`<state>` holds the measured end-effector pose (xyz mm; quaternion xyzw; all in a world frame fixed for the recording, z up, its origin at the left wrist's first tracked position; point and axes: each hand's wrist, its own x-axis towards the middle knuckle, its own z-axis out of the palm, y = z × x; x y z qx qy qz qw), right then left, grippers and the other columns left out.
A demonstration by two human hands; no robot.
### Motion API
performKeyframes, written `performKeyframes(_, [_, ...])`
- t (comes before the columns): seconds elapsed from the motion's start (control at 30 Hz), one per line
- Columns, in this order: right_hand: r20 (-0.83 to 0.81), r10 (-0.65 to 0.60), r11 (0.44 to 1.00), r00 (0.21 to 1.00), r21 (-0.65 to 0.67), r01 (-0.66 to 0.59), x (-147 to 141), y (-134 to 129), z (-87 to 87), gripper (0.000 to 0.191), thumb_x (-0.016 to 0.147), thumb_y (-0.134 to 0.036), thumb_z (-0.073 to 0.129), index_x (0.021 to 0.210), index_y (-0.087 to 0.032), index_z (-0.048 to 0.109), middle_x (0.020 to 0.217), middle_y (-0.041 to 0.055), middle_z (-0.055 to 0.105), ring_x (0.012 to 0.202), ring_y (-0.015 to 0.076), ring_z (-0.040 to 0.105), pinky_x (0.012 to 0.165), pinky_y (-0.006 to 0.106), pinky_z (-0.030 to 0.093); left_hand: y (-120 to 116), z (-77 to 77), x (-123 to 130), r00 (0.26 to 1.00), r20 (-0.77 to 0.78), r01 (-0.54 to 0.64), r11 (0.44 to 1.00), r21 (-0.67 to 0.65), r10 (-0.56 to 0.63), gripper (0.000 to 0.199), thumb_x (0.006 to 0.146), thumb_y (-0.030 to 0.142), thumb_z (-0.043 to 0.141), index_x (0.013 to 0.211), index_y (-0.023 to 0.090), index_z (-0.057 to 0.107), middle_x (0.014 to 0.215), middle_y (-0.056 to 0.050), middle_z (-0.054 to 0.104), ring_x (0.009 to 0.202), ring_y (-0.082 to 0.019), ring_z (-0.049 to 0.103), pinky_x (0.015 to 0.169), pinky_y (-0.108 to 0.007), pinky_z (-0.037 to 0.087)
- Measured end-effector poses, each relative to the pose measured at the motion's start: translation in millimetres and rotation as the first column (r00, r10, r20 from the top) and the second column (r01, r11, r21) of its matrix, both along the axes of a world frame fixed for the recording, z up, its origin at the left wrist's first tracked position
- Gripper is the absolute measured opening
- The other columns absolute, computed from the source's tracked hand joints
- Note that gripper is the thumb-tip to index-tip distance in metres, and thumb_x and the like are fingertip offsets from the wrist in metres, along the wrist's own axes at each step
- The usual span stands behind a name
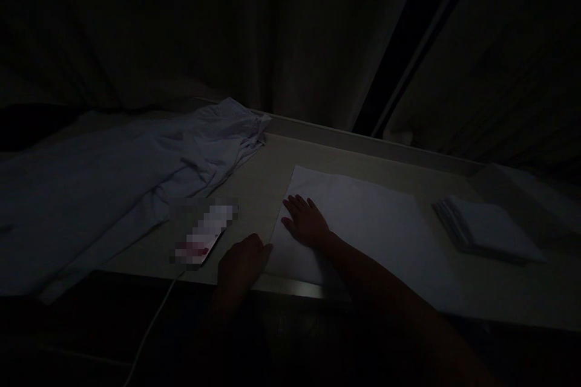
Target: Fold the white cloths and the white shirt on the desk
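A white cloth (376,211) lies spread flat on the pale table (267,169), its near edge hanging over the front. My right hand (306,222) rests on the left part of this cloth with its fingers spread. At the cloth's left edge, near the table's front, is my left hand (242,263); its fingers are curled and the thumb points to the cloth's edge. The dim light hides whether that hand pinches anything.
A large crumpled white fabric (136,163) covers the table's left side. Beside it lies a phone-like object (204,236), blurred out, with a white cable (154,320). Folded cloths (490,227) are stacked at the right. Dark curtains (295,30) hang behind.
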<state>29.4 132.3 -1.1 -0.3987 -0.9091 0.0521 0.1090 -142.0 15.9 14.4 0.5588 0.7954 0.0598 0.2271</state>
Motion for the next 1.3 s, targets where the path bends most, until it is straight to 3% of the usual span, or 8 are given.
performKeyframes(0.17, [-0.003, 0.004, 1.000, 1.000, 0.004, -0.004, 0, 1, -1.0, 0.060, 0.098, -0.055, 0.027, 0.150, -0.025, 0.029, 0.157, 0.0032, 0.027, 0.145, 0.0223, 0.018, 0.117, 0.048, 0.016, -2, 11.3, 13, 0.999, -0.010, -0.041, 0.990, 0.137, 0.043, 0.026, 0.088, 0.047, 0.044, 0.091, 0.024, 0.057, 0.087, -0.006, 0.070, 0.081, -0.024, 0.065, 0.066, -0.032, 0.040])
performKeyframes(0.3, [-0.003, 0.003, 1.000, 1.000, -0.002, -0.003, 0, 1, -0.5, 0.060, 0.098, -0.054, 0.028, 0.150, -0.024, 0.029, 0.157, 0.0044, 0.027, 0.145, 0.0226, 0.018, 0.117, 0.048, 0.016, -3, 16.1, 35, 0.995, 0.101, -0.032, 0.942, 0.334, -0.002, 0.024, 0.090, 0.043, 0.043, 0.093, 0.023, 0.056, 0.092, -0.006, 0.069, 0.084, -0.020, 0.065, 0.074, -0.031, 0.045])
performKeyframes(0.4, [0.006, 0.009, 1.000, 1.000, -0.016, -0.009, 0, 1, 0.5, 0.060, 0.098, -0.054, 0.030, 0.150, -0.024, 0.030, 0.157, 0.0044, 0.027, 0.145, 0.0226, 0.018, 0.117, 0.048, 0.016, -3, 4.1, 57, 0.981, 0.155, 0.028, 0.873, 0.488, -0.118, 0.030, 0.092, 0.038, 0.042, 0.112, 0.019, 0.055, 0.118, -0.011, 0.064, 0.112, -0.021, 0.059, 0.094, -0.033, 0.045])
performKeyframes(0.47, [0.012, 0.014, 1.000, 1.000, -0.019, -0.014, 0, 1, 0.9, 0.059, 0.099, -0.052, 0.030, 0.150, -0.024, 0.030, 0.157, 0.0045, 0.027, 0.145, 0.0222, 0.018, 0.117, 0.047, 0.016, -4, -9.4, 69, 0.972, 0.117, 0.106, 0.827, 0.552, -0.202, 0.049, 0.092, 0.039, 0.043, 0.134, 0.014, 0.042, 0.142, -0.015, 0.048, 0.135, -0.024, 0.042, 0.108, -0.038, 0.038])
performKeyframes(0.53, [0.017, 0.018, 1.000, 1.000, -0.019, -0.017, 0, 2, 1.1, 0.057, 0.099, -0.049, 0.030, 0.150, -0.023, 0.029, 0.157, 0.0044, 0.027, 0.146, 0.0217, 0.018, 0.117, 0.047, 0.015, -5, -22.5, 77, 0.970, 0.046, 0.171, 0.806, 0.567, -0.238, 0.068, 0.090, 0.044, 0.047, 0.146, 0.011, 0.025, 0.154, -0.017, 0.031, 0.145, -0.027, 0.024, 0.114, -0.043, 0.030])
performKeyframes(0.63, [0.025, 0.018, 1.000, 1.000, -0.023, -0.018, -1, 2, 1.0, 0.056, 0.099, -0.045, 0.032, 0.150, -0.024, 0.029, 0.157, 0.0044, 0.027, 0.146, 0.0217, 0.018, 0.118, 0.046, 0.014, -6, -34.4, 82, 0.976, -0.058, 0.208, 0.804, 0.557, -0.212, 0.080, 0.088, 0.048, 0.049, 0.150, 0.009, 0.017, 0.158, -0.019, 0.022, 0.147, -0.031, 0.014, 0.118, -0.048, 0.023])
performKeyframes(0.93, [0.015, 0.013, 1.000, 1.000, -0.020, -0.013, -1, 2, 0.2, 0.056, 0.099, -0.046, 0.032, 0.150, -0.022, 0.031, 0.157, 0.0053, 0.028, 0.145, 0.0227, 0.019, 0.117, 0.046, 0.013, -4, -32.4, 88, 0.968, -0.221, 0.221, 0.816, 0.535, -0.117, 0.080, 0.090, 0.049, 0.045, 0.149, 0.002, 0.020, 0.155, -0.022, 0.027, 0.145, -0.034, 0.020, 0.117, -0.050, 0.021])
performKeyframes(1.3, [0.010, 0.018, 1.000, 1.000, -0.012, -0.017, 0, 4, -3.1, 0.056, 0.099, -0.046, 0.033, 0.150, -0.022, 0.031, 0.157, 0.0054, 0.028, 0.145, 0.0233, 0.020, 0.117, 0.046, 0.014, -5, -34.0, 92, 0.960, -0.266, 0.223, 0.816, 0.534, -0.089, 0.078, 0.091, 0.051, 0.040, 0.149, 0.002, 0.021, 0.155, -0.021, 0.028, 0.145, -0.034, 0.020, 0.116, -0.050, 0.022])
